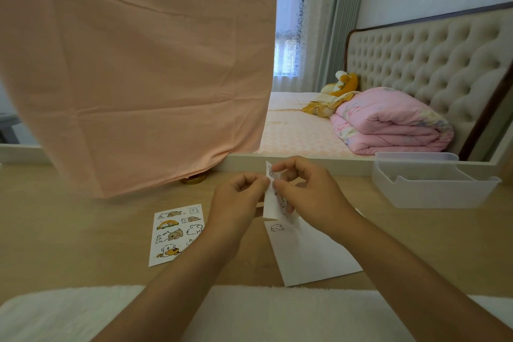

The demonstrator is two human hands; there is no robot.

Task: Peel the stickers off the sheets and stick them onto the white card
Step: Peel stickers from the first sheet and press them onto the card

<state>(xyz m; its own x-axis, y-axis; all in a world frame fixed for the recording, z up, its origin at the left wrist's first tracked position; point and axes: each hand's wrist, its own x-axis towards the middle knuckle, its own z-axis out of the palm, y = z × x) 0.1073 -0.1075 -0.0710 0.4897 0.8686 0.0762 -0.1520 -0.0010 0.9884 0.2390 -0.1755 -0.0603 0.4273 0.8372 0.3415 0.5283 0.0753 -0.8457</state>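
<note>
Head view: left hand (238,197) and right hand (299,189) both pinch one sticker sheet (273,197), fingers curled. Sheet held upright above white card (311,253) on counter (83,230).

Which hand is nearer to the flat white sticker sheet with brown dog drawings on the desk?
Left. The left hand is just right of the white dog-sticker sheet; the right hand is farther right, over the white rectangular card.

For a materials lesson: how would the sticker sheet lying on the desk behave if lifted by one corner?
The sheet looks thin and flat, so probably light and floppy. Flush on the desk, its edge may be hard to pinch.
</note>
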